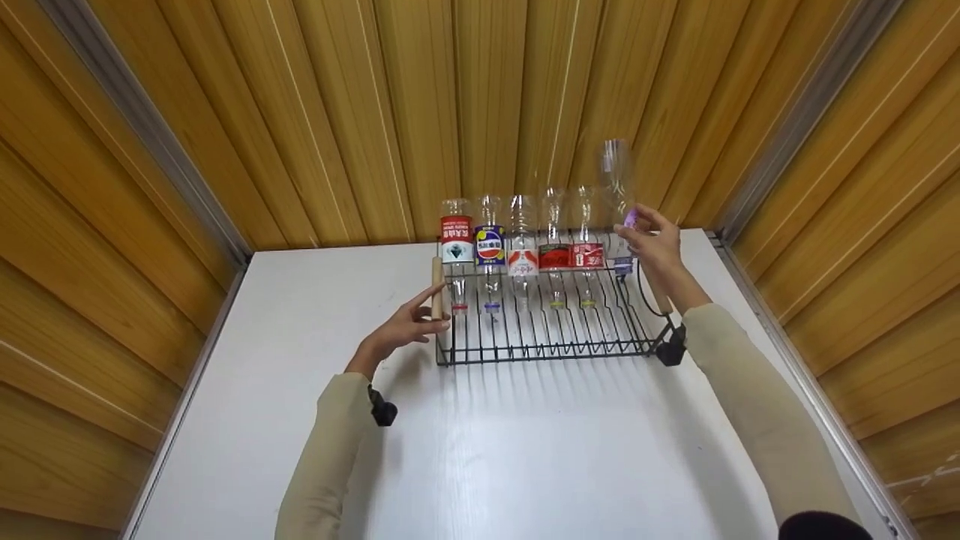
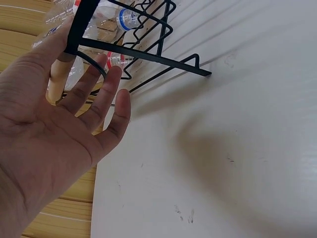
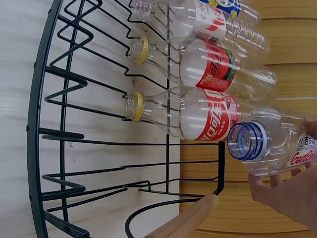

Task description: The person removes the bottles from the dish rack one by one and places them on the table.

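Nearest, the white desk [image 1: 547, 450] is seen; beyond, a wooden handle [image 1: 436, 304] of the black wire rack [image 3: 33, 139] is touched by the loosely spread left hand [image 1: 401, 328]. Five empty bottles [image 1: 523, 261] are held neck-down. At the rack's right end the Ganten bottle [image 3: 280, 141] is pinched, mouth down, by the right hand [image 1: 660, 251]; it is best lined up squarely with the rack, without the neighbouring red-labelled bottle [image 3: 216, 116] being knocked.

On the desk [image 1: 540, 450], before the back wall [image 1: 337, 120], stood the rack [image 1: 544, 352]. Five bottles [image 1: 523, 259] sat in it side by side; right of them, in the right hand [image 1: 656, 246], was a sixth bottle [image 1: 616, 176]. The left hand [image 1: 405, 324] lay at the rack's left end.
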The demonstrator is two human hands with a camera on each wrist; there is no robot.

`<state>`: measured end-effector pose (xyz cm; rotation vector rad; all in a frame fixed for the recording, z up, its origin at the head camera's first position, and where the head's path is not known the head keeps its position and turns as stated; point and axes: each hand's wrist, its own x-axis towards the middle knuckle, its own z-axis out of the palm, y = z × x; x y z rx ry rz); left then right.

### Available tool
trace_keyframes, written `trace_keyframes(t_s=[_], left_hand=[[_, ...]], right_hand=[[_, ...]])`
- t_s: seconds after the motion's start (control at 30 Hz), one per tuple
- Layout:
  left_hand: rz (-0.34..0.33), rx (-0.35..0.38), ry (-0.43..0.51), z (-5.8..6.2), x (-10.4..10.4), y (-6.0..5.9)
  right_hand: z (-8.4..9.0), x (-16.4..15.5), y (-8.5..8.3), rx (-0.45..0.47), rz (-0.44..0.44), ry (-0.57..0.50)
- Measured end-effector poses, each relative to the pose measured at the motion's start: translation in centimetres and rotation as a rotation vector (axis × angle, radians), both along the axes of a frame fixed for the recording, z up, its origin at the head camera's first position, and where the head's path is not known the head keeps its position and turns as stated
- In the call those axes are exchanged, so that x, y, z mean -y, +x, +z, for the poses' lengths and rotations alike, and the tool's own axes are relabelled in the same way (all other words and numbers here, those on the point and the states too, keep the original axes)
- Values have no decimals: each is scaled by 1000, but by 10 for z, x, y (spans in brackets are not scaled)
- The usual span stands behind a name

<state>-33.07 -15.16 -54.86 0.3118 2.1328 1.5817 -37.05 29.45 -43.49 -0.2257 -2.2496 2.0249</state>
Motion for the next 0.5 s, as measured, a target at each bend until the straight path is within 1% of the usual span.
trace_keyframes(t_s=[0.07,0.17,0.27,0.4,0.5], left_hand=[[-9,0,5,0,-2,-1],[-16,-3,5,2,-1,1],[-9,-6,2,3,0,2],[-2,-12,-12,6,2,2],[-6,-10,-16,6,1,1]], right_hand=[[10,6,7,3,40,-3],[16,15,12,5,92,58],[14,21,9,4,144,110],[6,28,1,-28,230,151],[6,33,1,-49,284,184]])
